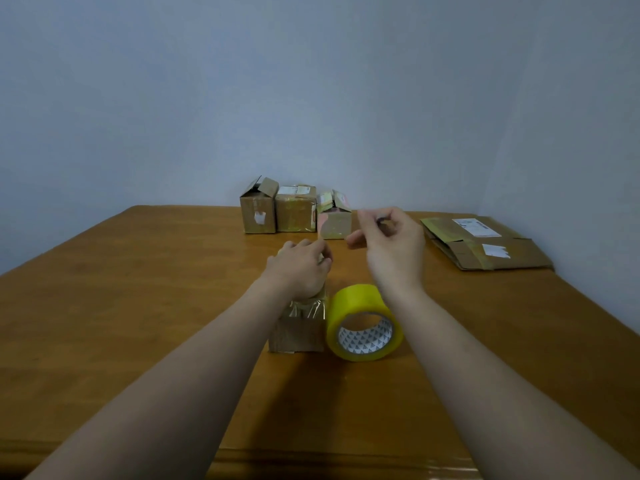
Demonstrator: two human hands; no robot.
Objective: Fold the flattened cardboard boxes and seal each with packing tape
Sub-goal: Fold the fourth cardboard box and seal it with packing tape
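Observation:
A small cardboard box (297,332) stands on the wooden table (138,289) in front of me, with clear tape wrinkled over its top edge. My left hand (299,268) lies on top of this box with curled fingers, and the box top is hidden under it. A yellow roll of packing tape (363,322) stands on its edge just right of the box. My right hand (389,244) is raised above the table behind the roll, thumb and fingers pinched together; a thin strip of clear tape may be between them, but it is too faint to tell.
Three folded small boxes (296,209) stand in a row at the table's far edge, the left one with open flaps. A flattened cardboard box (485,242) with labels lies at the far right. Walls close the table at the back and right.

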